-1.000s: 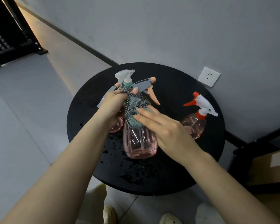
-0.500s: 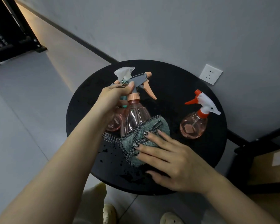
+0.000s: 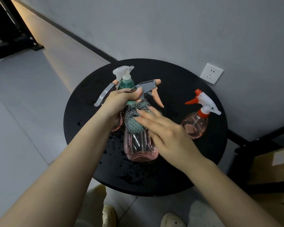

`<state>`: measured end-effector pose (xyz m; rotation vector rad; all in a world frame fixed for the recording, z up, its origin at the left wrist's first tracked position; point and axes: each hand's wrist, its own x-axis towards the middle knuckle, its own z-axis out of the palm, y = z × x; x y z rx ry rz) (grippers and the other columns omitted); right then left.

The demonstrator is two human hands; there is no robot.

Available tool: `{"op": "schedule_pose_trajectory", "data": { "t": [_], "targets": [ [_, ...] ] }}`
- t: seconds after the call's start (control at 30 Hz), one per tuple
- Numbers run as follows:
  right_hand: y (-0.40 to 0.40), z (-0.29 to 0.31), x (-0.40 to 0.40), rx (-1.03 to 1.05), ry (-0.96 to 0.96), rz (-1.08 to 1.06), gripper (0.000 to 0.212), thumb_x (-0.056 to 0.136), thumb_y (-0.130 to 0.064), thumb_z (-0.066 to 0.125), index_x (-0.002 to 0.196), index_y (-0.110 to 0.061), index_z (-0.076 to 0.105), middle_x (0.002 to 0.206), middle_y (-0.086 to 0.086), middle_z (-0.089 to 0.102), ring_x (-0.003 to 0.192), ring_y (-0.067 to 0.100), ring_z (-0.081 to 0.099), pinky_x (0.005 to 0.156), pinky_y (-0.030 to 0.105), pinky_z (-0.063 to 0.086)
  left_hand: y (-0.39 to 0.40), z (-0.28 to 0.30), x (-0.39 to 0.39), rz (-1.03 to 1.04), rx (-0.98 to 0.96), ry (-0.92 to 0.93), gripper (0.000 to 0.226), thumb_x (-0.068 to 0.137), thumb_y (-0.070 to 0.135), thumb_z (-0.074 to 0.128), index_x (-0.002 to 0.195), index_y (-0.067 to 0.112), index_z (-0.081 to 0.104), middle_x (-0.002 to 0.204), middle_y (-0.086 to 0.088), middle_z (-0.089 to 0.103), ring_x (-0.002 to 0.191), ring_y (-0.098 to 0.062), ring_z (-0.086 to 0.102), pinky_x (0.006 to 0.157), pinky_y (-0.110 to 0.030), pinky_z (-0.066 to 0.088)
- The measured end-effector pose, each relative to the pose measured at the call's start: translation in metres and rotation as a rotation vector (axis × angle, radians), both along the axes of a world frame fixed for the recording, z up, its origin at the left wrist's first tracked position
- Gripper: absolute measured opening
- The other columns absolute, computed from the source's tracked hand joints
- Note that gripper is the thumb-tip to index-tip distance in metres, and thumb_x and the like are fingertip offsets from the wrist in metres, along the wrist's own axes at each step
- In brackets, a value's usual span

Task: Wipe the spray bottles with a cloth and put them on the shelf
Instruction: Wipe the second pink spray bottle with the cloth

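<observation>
A clear pink spray bottle with a grey and peach trigger head stands on the round black table. My left hand grips its neck under the trigger head. My right hand presses a teal cloth with a checked edge against the bottle's upper body, fingers straight. Behind my left hand stand a teal bottle with a white head and another pink bottle with a grey head, mostly hidden. A round pink bottle with a red and white head stands at the right.
Water drops lie on the table around the held bottle. A wall socket sits on the grey wall behind. A black rack stands at the far left. A black frame and a cardboard box are at the right. My shoes show below the table.
My right hand has moved the cloth from the bottle's lower body back up to its shoulder. My left hand has kept its hold on the neck.
</observation>
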<state>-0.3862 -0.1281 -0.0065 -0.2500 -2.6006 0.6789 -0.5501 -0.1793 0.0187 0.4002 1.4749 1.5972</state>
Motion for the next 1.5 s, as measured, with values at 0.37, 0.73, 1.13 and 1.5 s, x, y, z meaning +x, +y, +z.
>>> {"op": "schedule_pose_trajectory", "data": {
  "t": [0.37,0.73,1.13,1.5],
  "targets": [
    [-0.001,-0.018,0.034,0.497,0.033,0.283,0.030,0.097,-0.007,0.047,0.123,-0.013,0.061,0.130,0.000,0.058,0.132,0.025,0.042,0.108,0.043,0.037,0.000,0.005,-0.016,0.081,-0.121,0.077,0.012,0.085,0.024,0.066,0.085,0.012,0.064,0.062,0.001,0.070,0.053,-0.014,0.062,0.046,-0.022,0.050],
    [0.003,-0.005,0.016,0.297,-0.008,0.011,0.039,0.097,-0.019,0.040,0.134,-0.013,0.049,0.141,0.003,0.047,0.137,0.022,0.033,0.114,0.040,0.024,0.004,0.001,0.004,-0.019,-0.049,0.036,0.013,0.084,0.020,0.066,0.085,0.006,0.066,0.076,-0.010,0.068,0.064,-0.021,0.062,0.065,-0.029,0.054],
    [-0.022,-0.027,0.041,0.430,-0.091,0.134,0.038,0.097,-0.011,0.040,0.135,-0.013,0.041,0.141,0.003,0.047,0.138,0.025,0.031,0.109,0.043,0.033,-0.002,-0.001,-0.002,0.019,-0.103,0.026,0.011,0.084,0.021,0.066,0.084,0.010,0.064,0.061,0.001,0.068,0.049,-0.013,0.059,0.050,-0.023,0.052],
    [-0.007,-0.028,0.035,0.358,-0.039,0.157,0.040,0.096,-0.002,0.038,0.133,-0.016,0.043,0.137,0.001,0.052,0.136,0.020,0.034,0.112,0.037,0.028,0.004,0.001,-0.004,0.032,-0.071,0.061,0.008,0.086,0.021,0.064,0.083,0.013,0.062,0.054,0.005,0.066,0.042,-0.007,0.059,0.041,-0.017,0.046]
  ]
}}
